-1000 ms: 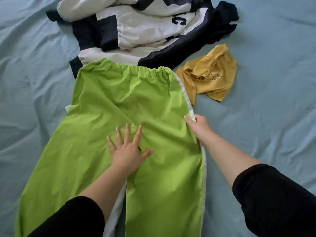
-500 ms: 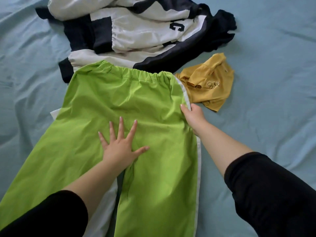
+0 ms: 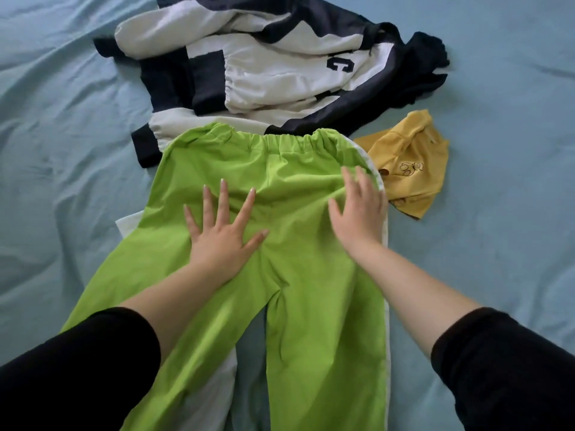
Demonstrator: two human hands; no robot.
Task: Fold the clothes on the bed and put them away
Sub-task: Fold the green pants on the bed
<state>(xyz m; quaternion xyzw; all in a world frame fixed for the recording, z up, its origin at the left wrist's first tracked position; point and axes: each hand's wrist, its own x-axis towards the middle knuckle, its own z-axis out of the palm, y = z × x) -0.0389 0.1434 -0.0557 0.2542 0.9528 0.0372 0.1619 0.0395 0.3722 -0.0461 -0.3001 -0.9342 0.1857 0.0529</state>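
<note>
Both our hands, left hand [image 3: 222,241] and right hand [image 3: 357,213], press flat on the green trousers [image 3: 311,321] on the bed [image 3: 497,244], fingers [image 3: 223,197] straight, grasping nothing. Beyond the fingers lies a navy-and-white jacket [image 3: 280,73], with a yellow top [image 3: 410,163] just right of them.

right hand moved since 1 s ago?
Yes. Against the yellow top, the right hand has moved up the green trousers toward their waistband and inward off the side edge; it now lies flat there instead of pinching.

Our right hand [image 3: 357,213] has let go of the trousers' [image 3: 311,306] side edge and now lies flat on them, near the waistband.
</note>
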